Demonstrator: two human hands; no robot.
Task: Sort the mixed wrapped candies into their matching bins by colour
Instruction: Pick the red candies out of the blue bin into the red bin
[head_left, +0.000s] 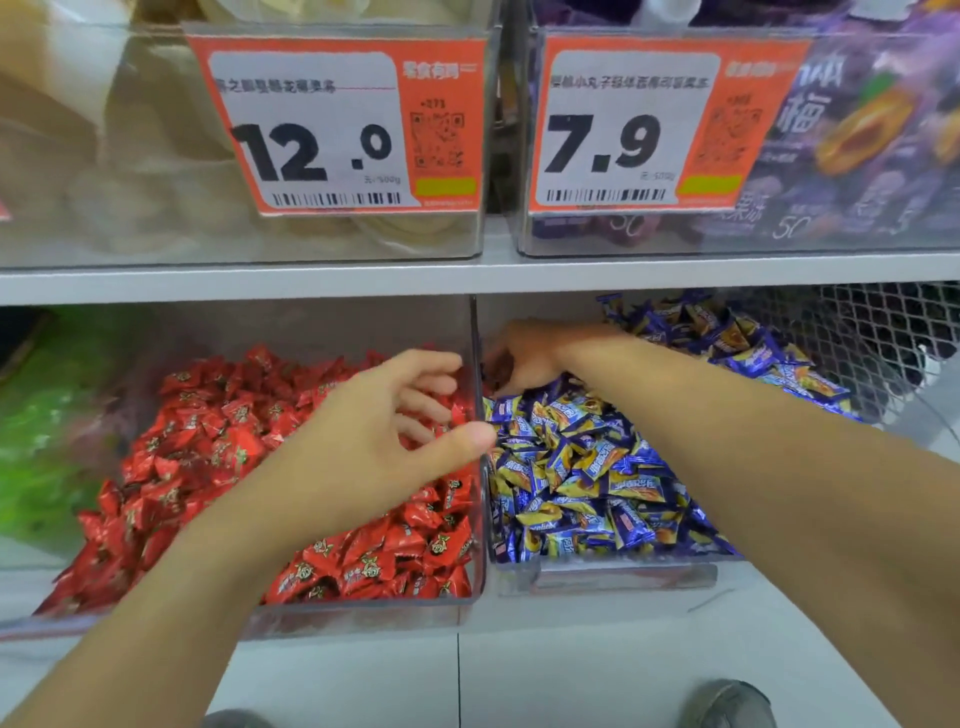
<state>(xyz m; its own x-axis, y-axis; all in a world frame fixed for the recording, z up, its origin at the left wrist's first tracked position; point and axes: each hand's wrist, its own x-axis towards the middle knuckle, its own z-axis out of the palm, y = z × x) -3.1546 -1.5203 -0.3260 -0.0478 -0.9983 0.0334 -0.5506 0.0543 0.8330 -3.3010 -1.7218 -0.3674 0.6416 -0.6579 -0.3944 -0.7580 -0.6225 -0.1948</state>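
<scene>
Risk 1: right hand (524, 358) worked at the back left corner of the blue bin (597, 577), hard against the divider (474, 338); a red stray lifted there could have slipped and sunk among the blue candies (587, 467).
Risk 2: left hand (374, 436) hovered over the red bin (363, 613) with thumb tip at the divider; a careless sweep could have flicked red candies (218, 436) across into blue.
Left fingers: spread and loosely curved, holding nothing visible.
Right fingers: curled down into the pile; whether they pinched a candy could not be told.
Red bin: red candies only, as far as seen, heaped toward the front.
Blue bin: blue-and-yellow wrappers; a few red bits showed under the right hand by the divider.
Green bin (47, 415): far left, blurred green contents.
Upper bins: pale goods behind the 12.0 tag (332, 124), purple packs behind the 7.9 tag (654, 124).
</scene>
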